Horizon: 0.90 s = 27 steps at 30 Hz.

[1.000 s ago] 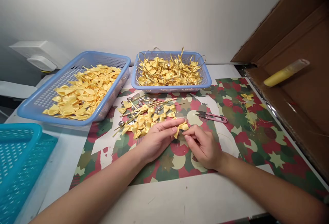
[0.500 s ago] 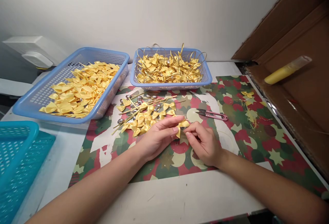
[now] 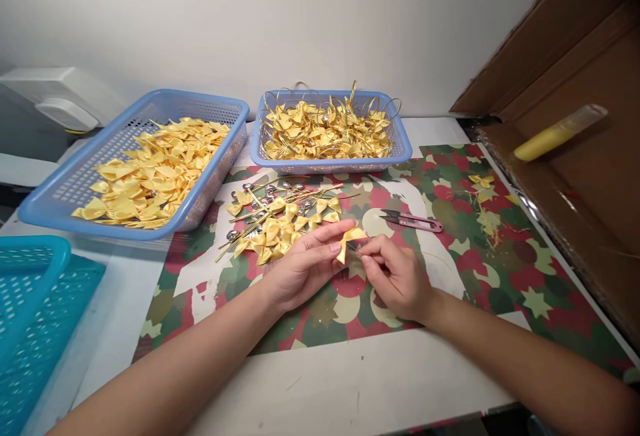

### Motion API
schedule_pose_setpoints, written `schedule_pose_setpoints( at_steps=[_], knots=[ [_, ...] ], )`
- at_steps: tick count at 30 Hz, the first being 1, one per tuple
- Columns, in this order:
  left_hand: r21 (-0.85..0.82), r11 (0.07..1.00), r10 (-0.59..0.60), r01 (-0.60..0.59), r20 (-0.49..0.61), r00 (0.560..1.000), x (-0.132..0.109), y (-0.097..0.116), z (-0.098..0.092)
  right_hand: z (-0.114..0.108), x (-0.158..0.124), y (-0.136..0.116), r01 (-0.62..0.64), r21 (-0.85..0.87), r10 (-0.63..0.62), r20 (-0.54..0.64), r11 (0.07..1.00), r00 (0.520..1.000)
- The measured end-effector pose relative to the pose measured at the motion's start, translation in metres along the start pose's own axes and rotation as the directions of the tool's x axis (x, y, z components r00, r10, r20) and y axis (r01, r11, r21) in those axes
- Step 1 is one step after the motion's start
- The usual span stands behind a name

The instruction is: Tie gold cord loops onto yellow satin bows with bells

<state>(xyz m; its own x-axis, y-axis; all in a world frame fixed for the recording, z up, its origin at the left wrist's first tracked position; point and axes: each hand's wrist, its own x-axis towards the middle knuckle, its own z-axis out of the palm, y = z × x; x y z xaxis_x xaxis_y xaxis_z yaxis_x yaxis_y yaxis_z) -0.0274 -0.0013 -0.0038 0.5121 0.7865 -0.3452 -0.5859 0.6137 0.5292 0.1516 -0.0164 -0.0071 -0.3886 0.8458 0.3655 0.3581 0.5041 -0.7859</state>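
My left hand [image 3: 305,264] pinches a yellow ribbon bow [image 3: 349,241] between thumb and fingers, above the patterned sheet. Close beside it, my right hand [image 3: 395,276] is closed, its thumb and forefinger pressed together on a thin, dark needle-like piece [image 3: 354,248] that points at the bow. A fine pale thread appears to trail off to the right of this hand. Behind my left hand lies a loose pile of yellow bows [image 3: 273,236], with silver bells [image 3: 249,187] and gold twist ties [image 3: 250,223] among them.
Two blue baskets stand at the back, the left one [image 3: 30,213] holding bows, the other [image 3: 330,167] bows with gold ties. Pink-handled thread snips [image 3: 413,221] lie right of the pile. Thread scraps [image 3: 490,226], a teal basket [image 3: 60,329] and a cardboard box [image 3: 560,83] flank the sheet.
The bow in my left hand has turned and shows more fully, with the left thumb drawn slightly back. My right hand stays almost in place. The whole view has shifted slightly.
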Motion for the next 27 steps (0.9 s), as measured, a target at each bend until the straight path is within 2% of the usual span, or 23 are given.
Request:
schedule_pose_setpoints(
  at_steps=[13,27],
  knots=[
    [-0.004,1.0,-0.012,0.012,0.046,0.999,-0.0009,-0.0002,-0.0004,0.0005,0.0,0.0002,-0.001,0.013,0.002,-0.01,1.0,1.0],
    [-0.017,1.0,-0.009,0.01,0.032,0.999,-0.0011,0.0006,0.0008,-0.0005,-0.0007,-0.0012,-0.008,0.014,0.008,-0.003,1.0,1.0]
  ],
)
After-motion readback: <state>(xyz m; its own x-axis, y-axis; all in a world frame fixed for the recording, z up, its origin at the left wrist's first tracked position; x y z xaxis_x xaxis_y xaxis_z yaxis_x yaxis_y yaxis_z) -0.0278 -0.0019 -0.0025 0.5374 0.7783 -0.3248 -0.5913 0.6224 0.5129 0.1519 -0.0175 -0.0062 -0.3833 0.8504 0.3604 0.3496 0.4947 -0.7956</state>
